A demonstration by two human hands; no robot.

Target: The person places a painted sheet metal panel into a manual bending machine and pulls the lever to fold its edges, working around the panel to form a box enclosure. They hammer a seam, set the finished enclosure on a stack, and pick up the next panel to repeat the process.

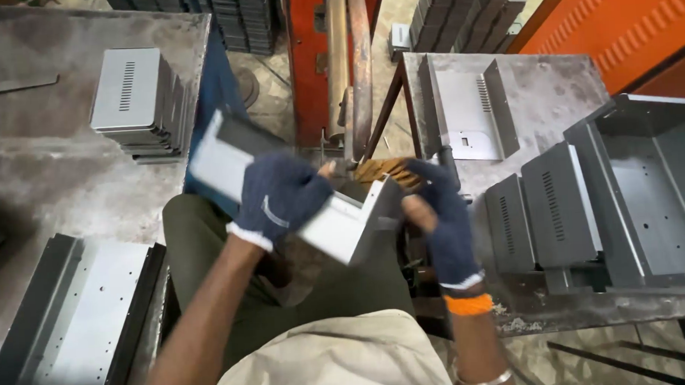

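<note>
While your left hand [279,196] and right hand [445,218] clamp the bent metal panel [336,224], keep it level. Grip its ends firmly, clear of the edges.

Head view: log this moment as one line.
left hand: grips bent sheet-metal panel | right hand: holds panel's right end | left table: stack of vented panels | right table: more panels

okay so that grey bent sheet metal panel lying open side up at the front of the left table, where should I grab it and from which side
Probably by one raised side flange of the bent panel, coming from above. It lies open side up, so the turned-up long edges stand clear of the left table, while the flat base sits flush with no gap underneath. Both the left hand and right hand currently hold another panel.
</note>
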